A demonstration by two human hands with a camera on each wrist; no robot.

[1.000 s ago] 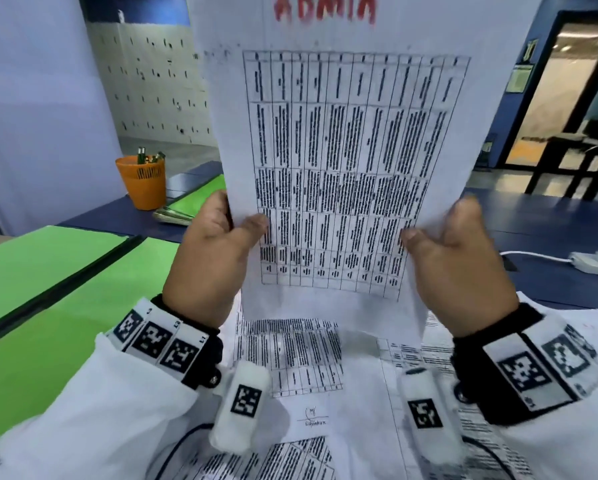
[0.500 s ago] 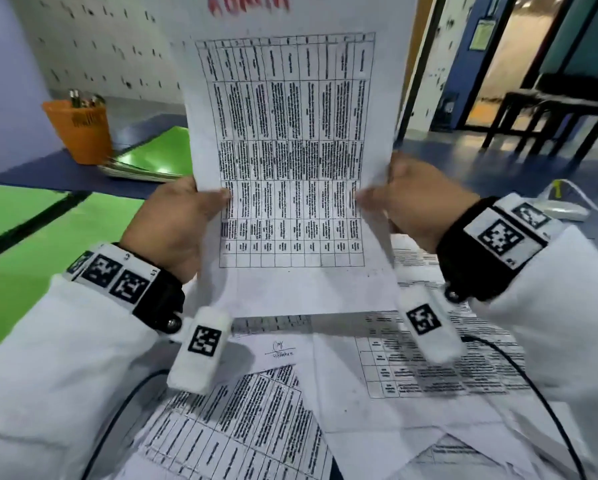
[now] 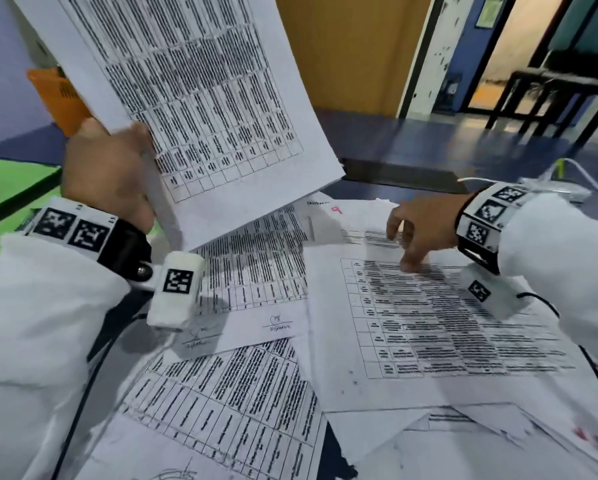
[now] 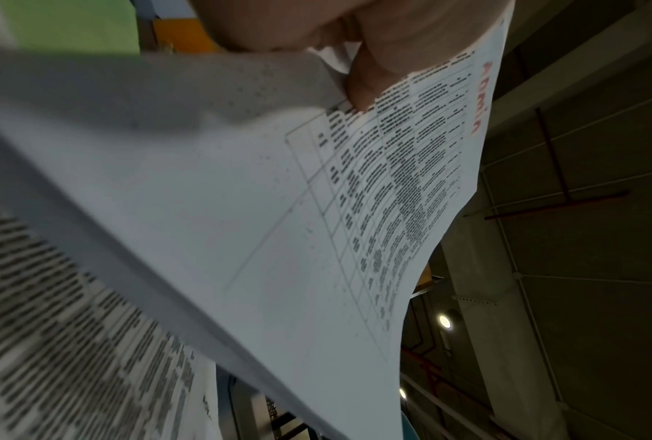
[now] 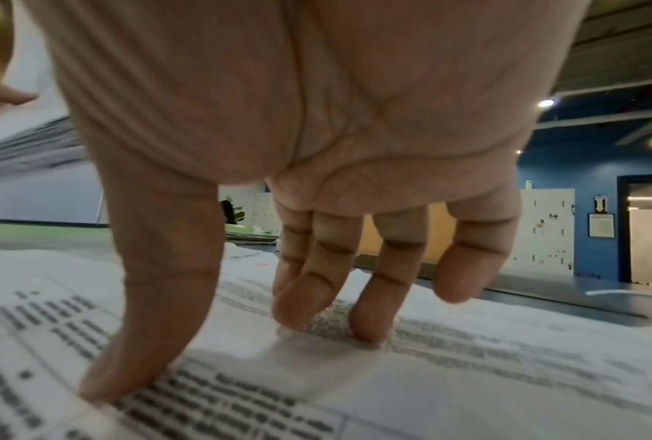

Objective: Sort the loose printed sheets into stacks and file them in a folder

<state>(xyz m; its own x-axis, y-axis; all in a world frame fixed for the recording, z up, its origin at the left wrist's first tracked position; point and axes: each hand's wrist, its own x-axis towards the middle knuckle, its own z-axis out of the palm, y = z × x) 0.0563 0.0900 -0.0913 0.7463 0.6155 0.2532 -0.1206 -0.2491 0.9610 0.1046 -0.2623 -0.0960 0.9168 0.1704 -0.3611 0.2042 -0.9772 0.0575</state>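
Note:
My left hand (image 3: 117, 168) grips the lower left edge of a printed table sheet (image 3: 200, 84) and holds it tilted above the desk. The same sheet (image 4: 317, 223) shows red lettering near its top in the left wrist view, with my thumb (image 4: 369, 80) pinching it. My right hand (image 3: 418, 230) is spread over a loose sheet (image 3: 446, 323) lying on the desk at the right. Its thumb and fingertips (image 5: 366, 321) touch that sheet (image 5: 449, 372) with nothing gripped. Several more printed sheets (image 3: 228, 393) lie overlapping below and between my hands.
An orange pen holder (image 3: 58, 98) stands behind the held sheet at far left. Green mats (image 3: 10, 181) lie at the left on the dark blue desk (image 3: 429, 150). A white cable (image 3: 574, 168) runs at the far right. Dark benches (image 3: 560, 95) stand by the doorway.
My right hand has let go of the held sheet and dropped onto the loose sheet at the right. The left hand alone now holds the sheet, which has swung up and left.

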